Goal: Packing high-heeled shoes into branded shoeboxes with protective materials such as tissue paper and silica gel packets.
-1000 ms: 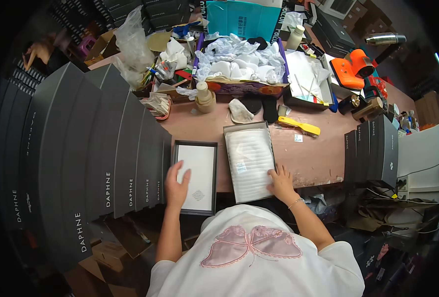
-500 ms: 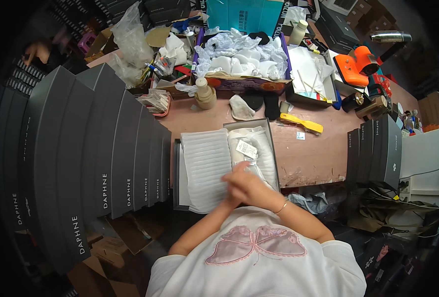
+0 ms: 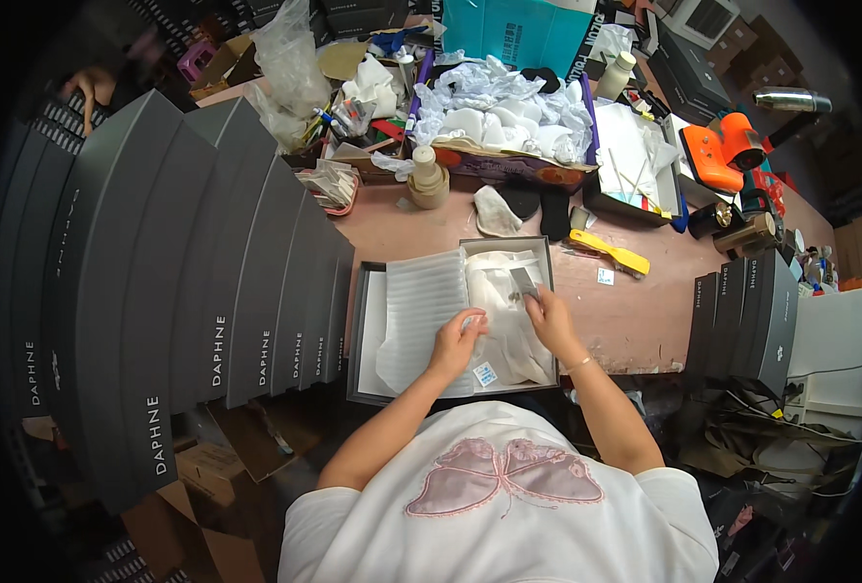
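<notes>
Head view: my right hand (image 3: 553, 324) pinches a small grey tag (image 3: 522, 281) between thumb and fingers, over the white wrapping (image 3: 494, 268) in an open dark box (image 3: 549, 277) on the table (image 3: 625, 330). My left hand (image 3: 455, 346) has its fingers bent at the wrapping's left side, just beside the ribbed sheet (image 3: 423, 311); I cannot tell whether they grip anything. That sheet lies across the lid (image 3: 360, 340), left of the box. If the tag is fixed to the thin wrapping, which I cannot make out, a hard pull could tear it, I think. A careless sweep of my left hand could drag the sheet askew, and leaning on the box's near end, by the table's front edge, might tip it
</notes>
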Demonstrator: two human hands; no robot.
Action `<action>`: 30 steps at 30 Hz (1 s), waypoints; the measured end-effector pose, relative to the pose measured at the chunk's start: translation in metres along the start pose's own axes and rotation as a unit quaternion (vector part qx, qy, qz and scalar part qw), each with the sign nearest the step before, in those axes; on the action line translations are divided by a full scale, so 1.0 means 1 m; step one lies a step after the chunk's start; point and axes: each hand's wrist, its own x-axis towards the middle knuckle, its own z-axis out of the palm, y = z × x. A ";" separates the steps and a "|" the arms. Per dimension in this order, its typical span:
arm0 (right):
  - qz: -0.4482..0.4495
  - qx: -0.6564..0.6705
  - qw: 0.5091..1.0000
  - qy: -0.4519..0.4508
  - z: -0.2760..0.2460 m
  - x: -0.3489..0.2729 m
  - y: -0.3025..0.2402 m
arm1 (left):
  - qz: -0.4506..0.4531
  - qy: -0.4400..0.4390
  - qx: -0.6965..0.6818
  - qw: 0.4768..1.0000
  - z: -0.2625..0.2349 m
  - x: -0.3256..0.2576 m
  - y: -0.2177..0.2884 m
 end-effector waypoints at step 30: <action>-0.156 -0.270 0.950 0.005 0.003 -0.050 -0.025 | 0.185 0.095 0.292 0.934 0.034 -0.029 -0.024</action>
